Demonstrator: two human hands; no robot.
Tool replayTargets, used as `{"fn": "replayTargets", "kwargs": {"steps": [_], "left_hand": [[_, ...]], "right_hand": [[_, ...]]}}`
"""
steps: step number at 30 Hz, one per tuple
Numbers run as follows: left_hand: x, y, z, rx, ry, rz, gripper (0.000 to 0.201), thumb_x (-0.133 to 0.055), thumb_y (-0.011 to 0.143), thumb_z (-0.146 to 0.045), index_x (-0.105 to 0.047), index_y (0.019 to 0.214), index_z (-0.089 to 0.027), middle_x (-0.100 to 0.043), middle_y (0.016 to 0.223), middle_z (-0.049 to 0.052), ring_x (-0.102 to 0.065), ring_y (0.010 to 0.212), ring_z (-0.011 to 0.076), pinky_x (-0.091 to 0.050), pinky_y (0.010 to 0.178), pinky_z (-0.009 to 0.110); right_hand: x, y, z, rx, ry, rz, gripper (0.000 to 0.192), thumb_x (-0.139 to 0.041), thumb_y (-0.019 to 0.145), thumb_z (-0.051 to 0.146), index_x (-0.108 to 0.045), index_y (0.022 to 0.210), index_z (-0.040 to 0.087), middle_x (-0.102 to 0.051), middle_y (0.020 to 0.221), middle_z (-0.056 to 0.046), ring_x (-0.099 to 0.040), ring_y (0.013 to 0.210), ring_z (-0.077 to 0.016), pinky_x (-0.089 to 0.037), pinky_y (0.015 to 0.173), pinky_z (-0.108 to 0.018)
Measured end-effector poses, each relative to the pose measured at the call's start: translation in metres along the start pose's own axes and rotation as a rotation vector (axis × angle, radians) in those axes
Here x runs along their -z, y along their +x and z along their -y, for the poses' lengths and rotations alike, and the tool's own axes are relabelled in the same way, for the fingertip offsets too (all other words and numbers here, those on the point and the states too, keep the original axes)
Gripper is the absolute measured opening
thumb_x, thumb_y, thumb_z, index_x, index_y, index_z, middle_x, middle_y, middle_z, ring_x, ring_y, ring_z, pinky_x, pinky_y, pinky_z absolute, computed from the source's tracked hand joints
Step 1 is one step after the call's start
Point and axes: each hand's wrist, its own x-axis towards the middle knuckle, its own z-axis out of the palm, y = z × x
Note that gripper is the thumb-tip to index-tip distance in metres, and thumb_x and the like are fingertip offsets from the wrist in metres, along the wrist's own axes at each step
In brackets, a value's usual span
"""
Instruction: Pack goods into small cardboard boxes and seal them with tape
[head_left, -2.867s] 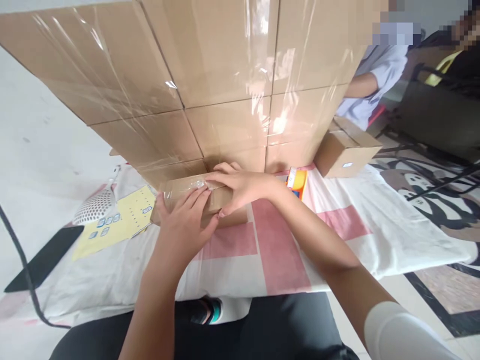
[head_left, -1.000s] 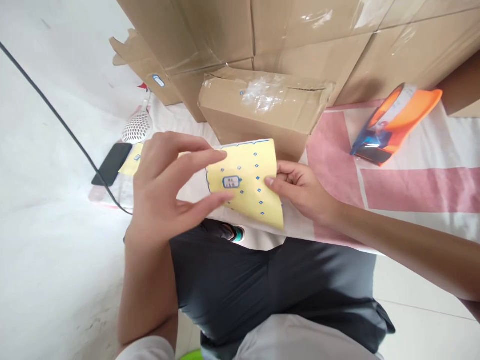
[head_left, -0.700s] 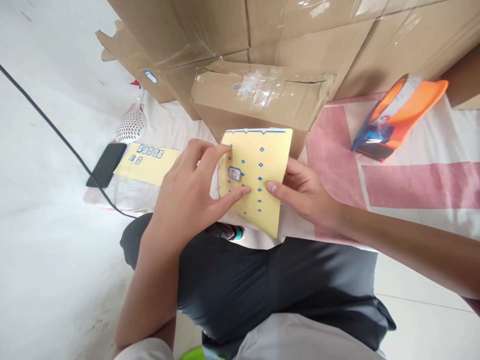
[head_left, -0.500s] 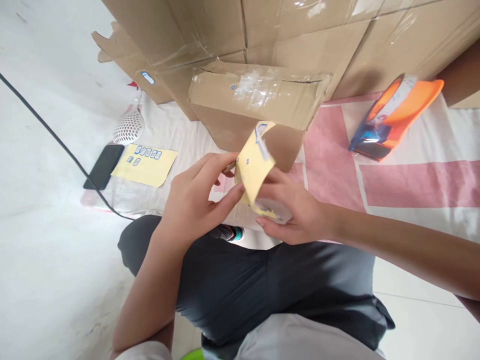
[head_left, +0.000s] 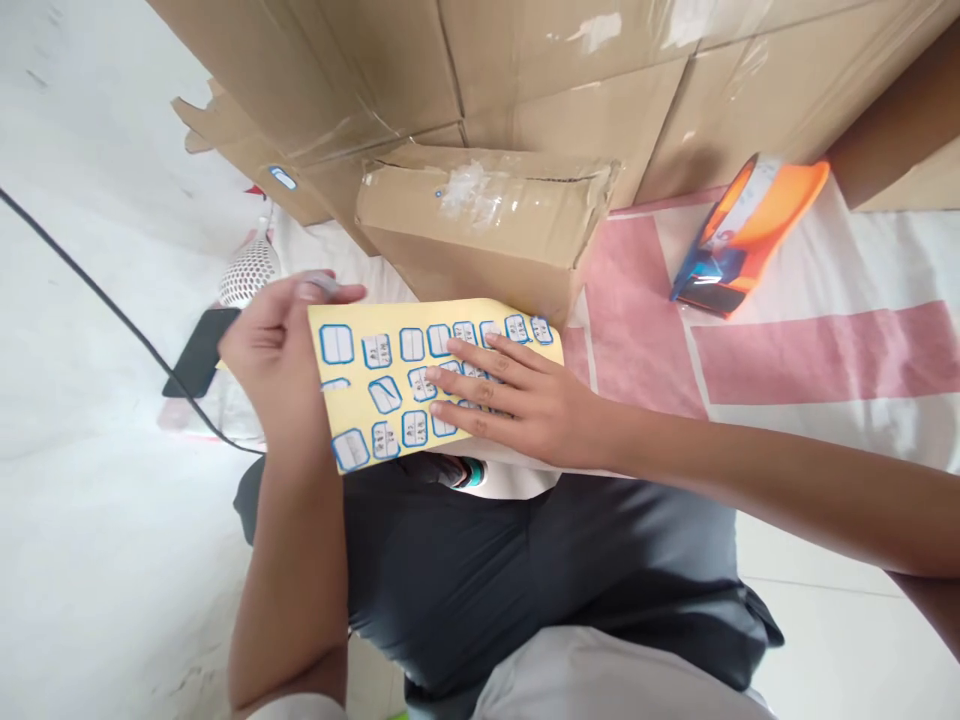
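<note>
Yellow sticker sheet (head_left: 375, 385) with blue-framed labels sits between both hands, above the lap. The left hand (head_left: 274, 350) grips its left edge: the thumb (head_left: 330, 290) is pressed on the top corner and the other fingers are curled behind the paper, so this hand is closed on the sheet. The right hand (head_left: 517, 400) lies almost flat on the right half, fingers stretched and slightly spread toward 9 o'clock, with the fingertips (head_left: 442, 378) on the middle labels; it holds nothing, it only presses.

My judgement is that the step in hand is choosing one label and starting to peel it. The next move asks for a nail under one label corner while the left hand keeps the sheet tight and steady.

Both forearms come in from 6 o'clock and 4 o'clock; the left wrist is bent, the right one nearly straight.

At 12 o'clock from the sheet, just behind it, stands a small cardboard box (head_left: 480, 225) with wrinkled clear tape on top. Behind it rises a wall of large cartons (head_left: 525, 80). At 2 o'clock an orange tape dispenser (head_left: 746, 235) lies on the pink and white cloth (head_left: 787, 350). At 9 o'clock are a black phone (head_left: 199, 350) and a white mesh object (head_left: 247, 272).
</note>
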Motion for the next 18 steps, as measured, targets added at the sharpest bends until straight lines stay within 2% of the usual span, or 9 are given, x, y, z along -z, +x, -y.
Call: {"fn": "replayTargets", "kwargs": {"steps": [3, 4, 7, 9, 11, 12, 14, 16, 18], "left_hand": [[0.02, 0.013, 0.007, 0.138, -0.211, -0.421, 0.016, -0.054, 0.095, -0.032, -0.064, 0.1, -0.02, -0.076, 0.095, -0.002, -0.065, 0.068, 0.0106, -0.053, 0.064, 0.031], [0.03, 0.017, 0.011, 0.145, -0.246, -0.518, 0.014, -0.055, 0.091, -0.03, -0.063, 0.096, -0.02, -0.075, 0.092, -0.004, -0.063, 0.064, 0.0092, -0.05, 0.06, 0.03], [0.059, 0.025, 0.025, 0.118, -0.206, -0.705, 0.015, -0.049, 0.088, -0.03, -0.059, 0.092, -0.02, -0.073, 0.089, -0.007, -0.062, 0.063, 0.007, -0.046, 0.06, 0.029], [0.073, 0.026, 0.035, 0.167, -0.145, -0.747, 0.017, -0.046, 0.088, -0.032, -0.057, 0.092, -0.02, -0.072, 0.091, -0.008, -0.061, 0.065, 0.0062, -0.046, 0.061, 0.029], [0.081, 0.026, 0.044, 0.22, -0.105, -0.704, 0.019, -0.046, 0.088, -0.034, -0.058, 0.094, -0.02, -0.072, 0.092, -0.008, -0.06, 0.065, 0.0056, -0.047, 0.063, 0.028], [0.082, 0.025, 0.046, 0.232, -0.105, -0.654, 0.02, -0.049, 0.088, -0.036, -0.058, 0.096, -0.02, -0.072, 0.089, -0.008, -0.059, 0.064, 0.0052, -0.047, 0.064, 0.028], [0.077, 0.019, 0.046, 0.237, -0.149, -0.478, 0.025, -0.059, 0.085, -0.038, -0.058, 0.105, -0.021, -0.072, 0.081, -0.01, -0.058, 0.06, 0.0052, -0.05, 0.067, 0.028], [0.064, 0.008, 0.038, 0.228, -0.22, -0.233, 0.032, -0.069, 0.081, -0.036, -0.055, 0.108, -0.023, -0.072, 0.071, -0.011, -0.06, 0.057, 0.0072, -0.053, 0.068, 0.029], [0.044, -0.008, 0.024, 0.204, -0.235, 0.033, 0.027, -0.072, 0.082, -0.034, -0.055, 0.1, -0.024, -0.072, 0.066, -0.009, -0.064, 0.057, 0.0107, -0.054, 0.066, 0.029]], "right_hand": [[-0.018, 0.029, 0.003, -0.081, 0.033, 0.02, 0.041, -0.047, 0.105, 0.012, -0.059, 0.143, 0.024, -0.054, 0.157, -0.008, -0.039, 0.154, -0.0315, -0.035, 0.124, -0.062], [-0.028, 0.045, 0.004, -0.115, 0.024, 0.025, 0.042, -0.043, 0.106, 0.011, -0.059, 0.143, 0.023, -0.052, 0.158, -0.009, -0.037, 0.155, -0.0325, -0.032, 0.125, -0.063], [-0.073, 0.105, 0.006, -0.255, -0.011, 0.057, 0.044, -0.038, 0.107, 0.014, -0.056, 0.146, 0.021, -0.041, 0.166, -0.009, -0.026, 0.159, -0.0349, -0.021, 0.128, -0.065], [-0.103, 0.141, 0.006, -0.432, 0.034, 0.176, 0.046, -0.048, 0.105, 0.028, -0.052, 0.149, 0.016, -0.035, 0.168, -0.014, -0.021, 0.159, -0.0412, -0.018, 0.126, -0.069], [-0.124, 0.162, 0.006, -0.533, 0.127, 0.299, 0.062, -0.059, 0.1, 0.043, -0.049, 0.151, 0.008, -0.03, 0.168, -0.022, -0.019, 0.158, -0.0477, -0.016, 0.125, -0.072], [-0.129, 0.165, 0.006, -0.52, 0.172, 0.304, 0.067, -0.06, 0.099, 0.046, -0.048, 0.151, 0.005, -0.03, 0.168, -0.024, -0.019, 0.158, -0.0483, -0.014, 0.126, -0.071], [-0.126, 0.157, 0.008, -0.43, 0.275, 0.173, 0.062, -0.056, 0.102, 0.042, -0.048, 0.151, 0.005, -0.035, 0.166, -0.023, -0.027, 0.157, -0.0421, -0.015, 0.129, -0.064], [-0.106, 0.135, 0.01, -0.439, 0.457, -0.024, 0.051, -0.051, 0.105, 0.037, -0.051, 0.148, 0.01, -0.052, 0.156, -0.02, -0.049, 0.145, -0.0318, -0.034, 0.124, -0.053], [-0.076, 0.105, 0.01, -0.586, 0.685, -0.16, 0.047, -0.053, 0.103, 0.038, -0.054, 0.145, 0.016, -0.068, 0.137, -0.015, -0.069, 0.116, -0.0239, -0.055, 0.102, -0.042]]}}
